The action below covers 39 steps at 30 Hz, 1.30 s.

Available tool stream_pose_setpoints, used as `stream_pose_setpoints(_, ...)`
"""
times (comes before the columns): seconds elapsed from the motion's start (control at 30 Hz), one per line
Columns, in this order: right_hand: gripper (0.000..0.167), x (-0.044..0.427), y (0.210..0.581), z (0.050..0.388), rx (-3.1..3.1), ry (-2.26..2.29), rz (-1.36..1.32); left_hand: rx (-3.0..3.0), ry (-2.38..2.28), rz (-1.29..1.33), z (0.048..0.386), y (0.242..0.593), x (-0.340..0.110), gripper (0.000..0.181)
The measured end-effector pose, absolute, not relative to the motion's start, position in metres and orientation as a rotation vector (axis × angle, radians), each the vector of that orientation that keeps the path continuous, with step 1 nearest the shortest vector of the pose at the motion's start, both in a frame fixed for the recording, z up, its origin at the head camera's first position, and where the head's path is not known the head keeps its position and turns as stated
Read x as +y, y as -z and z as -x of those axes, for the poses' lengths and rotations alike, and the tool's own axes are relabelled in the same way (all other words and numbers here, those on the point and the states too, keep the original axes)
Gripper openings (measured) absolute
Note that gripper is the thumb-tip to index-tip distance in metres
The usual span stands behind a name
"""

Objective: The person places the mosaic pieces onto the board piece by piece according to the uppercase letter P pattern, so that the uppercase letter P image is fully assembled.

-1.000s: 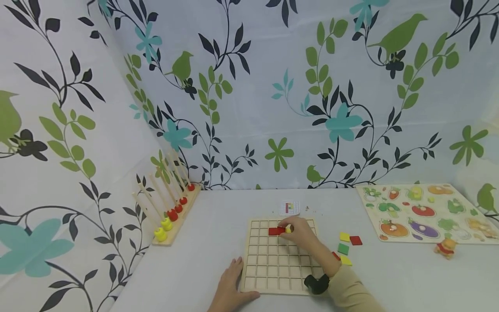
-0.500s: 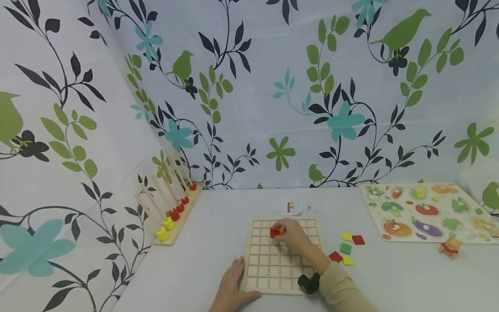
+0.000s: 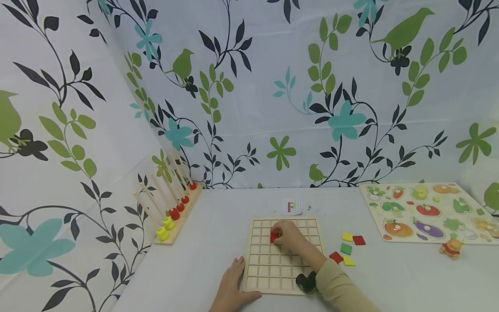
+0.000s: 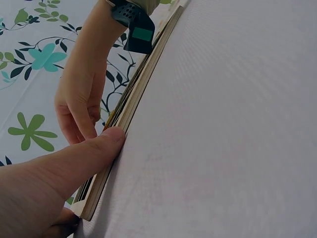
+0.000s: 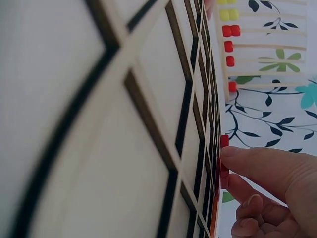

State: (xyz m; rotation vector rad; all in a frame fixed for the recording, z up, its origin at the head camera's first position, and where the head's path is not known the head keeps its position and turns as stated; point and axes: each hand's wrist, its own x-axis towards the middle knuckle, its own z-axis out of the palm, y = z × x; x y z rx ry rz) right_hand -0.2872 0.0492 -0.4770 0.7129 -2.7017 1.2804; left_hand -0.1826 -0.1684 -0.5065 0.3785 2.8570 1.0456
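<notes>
A wooden grid board (image 3: 269, 271) lies on the table. At its upper left part, my right hand (image 3: 293, 239) pinches a red square tile (image 3: 274, 235) between thumb and fingers. The right wrist view shows the red tile (image 5: 225, 164) standing up from the board's surface, with the thumb and a finger on it; an orange edge (image 5: 214, 218) shows just below. My left hand (image 3: 233, 286) rests at the board's lower left corner, fingers extended along its side. In the left wrist view its thumb (image 4: 94, 156) touches the board's edge (image 4: 142, 87).
Several loose tiles, among them a green one (image 3: 346, 248), lie right of the board. A small pattern card (image 3: 292, 207) is behind it. A peg stand (image 3: 183, 216) with red and yellow beads stands left. A vegetable puzzle (image 3: 421, 223) and a bear figurine (image 3: 451, 248) are at right.
My right hand has shifted slightly left over the board, now covering more of the red there. Yellow seen by its fingers a second ago is out of sight. The left hand stays in place.
</notes>
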Motion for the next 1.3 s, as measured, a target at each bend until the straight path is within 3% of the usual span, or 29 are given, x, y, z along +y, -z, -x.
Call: stream_pose_setpoints(1.3,0.020,0.062,0.472,0.284,-2.691,-1.322,-0.714,2.847,-1.053,-0.360,0.183,0.505,-0.165,0.101)
